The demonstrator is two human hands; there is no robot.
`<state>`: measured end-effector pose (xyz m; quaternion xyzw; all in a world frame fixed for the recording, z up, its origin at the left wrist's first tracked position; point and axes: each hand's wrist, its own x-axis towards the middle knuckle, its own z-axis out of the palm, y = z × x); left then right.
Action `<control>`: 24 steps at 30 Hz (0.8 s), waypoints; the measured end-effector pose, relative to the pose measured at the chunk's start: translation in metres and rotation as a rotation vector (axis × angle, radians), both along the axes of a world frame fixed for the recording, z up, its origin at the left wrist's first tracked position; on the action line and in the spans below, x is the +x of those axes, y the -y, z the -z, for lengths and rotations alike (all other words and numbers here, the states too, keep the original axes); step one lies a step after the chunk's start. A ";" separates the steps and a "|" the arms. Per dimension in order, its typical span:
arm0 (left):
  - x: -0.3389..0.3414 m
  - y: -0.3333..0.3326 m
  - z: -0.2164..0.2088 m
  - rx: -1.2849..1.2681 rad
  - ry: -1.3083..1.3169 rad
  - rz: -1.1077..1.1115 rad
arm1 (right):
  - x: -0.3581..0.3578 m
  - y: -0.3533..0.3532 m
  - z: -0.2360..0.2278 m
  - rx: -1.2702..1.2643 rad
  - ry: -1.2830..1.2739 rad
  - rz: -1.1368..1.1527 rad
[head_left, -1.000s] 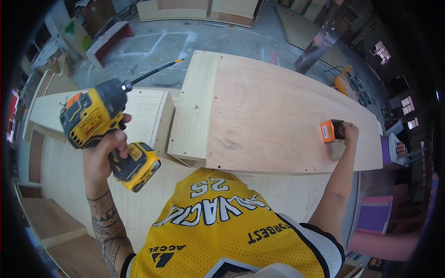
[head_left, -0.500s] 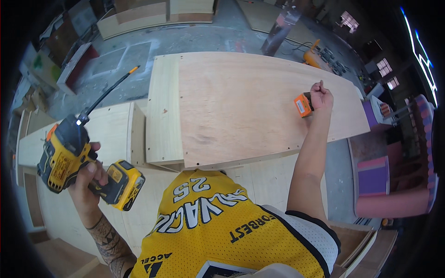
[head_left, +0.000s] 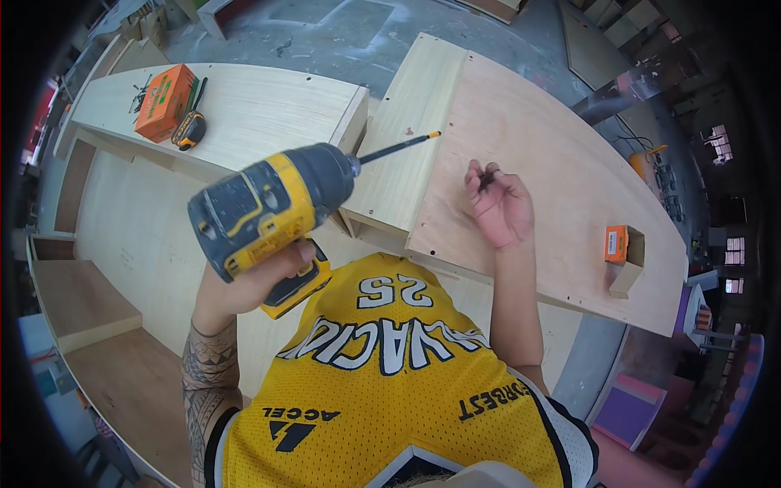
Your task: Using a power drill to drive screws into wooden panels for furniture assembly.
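Note:
A yellow and black cordless drill (head_left: pixel 252 207) is gripped in my left hand (head_left: pixel 232 285), its fingers wrapped round the handle. The long dark bit (head_left: pixel 394 149) points right and slightly up, above the pale strip of a plywood panel (head_left: pixel 529 146). Over that panel, my right hand (head_left: pixel 506 213) is turned palm up with curled fingers. Small dark screws (head_left: pixel 486 180) show between its fingertips, too small to count. To the right, an open orange cardboard box (head_left: pixel 617 244) rests on the panel with a flap hanging out.
On the left wooden unit (head_left: pixel 268 102) lie another orange box (head_left: pixel 165 102), a tape measure (head_left: pixel 189 130) and several loose screws (head_left: pixel 140 93). Open wooden compartments (head_left: pixel 98 301) are at lower left. A purple and pink piece (head_left: pixel 630 411) stands at lower right.
My right hand has left the orange box, moved left and now holds dark screws. The drill has come right, its bit nearer the panel. The view has turned.

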<state>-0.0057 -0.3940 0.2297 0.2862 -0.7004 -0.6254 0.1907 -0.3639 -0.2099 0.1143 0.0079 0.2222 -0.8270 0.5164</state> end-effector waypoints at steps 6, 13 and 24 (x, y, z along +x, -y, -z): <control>0.011 -0.011 0.029 -0.209 0.035 0.081 | 0.054 0.025 0.004 0.126 -0.053 -0.128; 0.011 -0.017 0.046 -0.242 0.084 0.140 | 0.071 0.023 0.004 0.127 0.047 -0.090; 0.015 -0.021 0.047 -0.343 0.233 0.198 | 0.073 0.016 0.015 0.186 0.224 0.038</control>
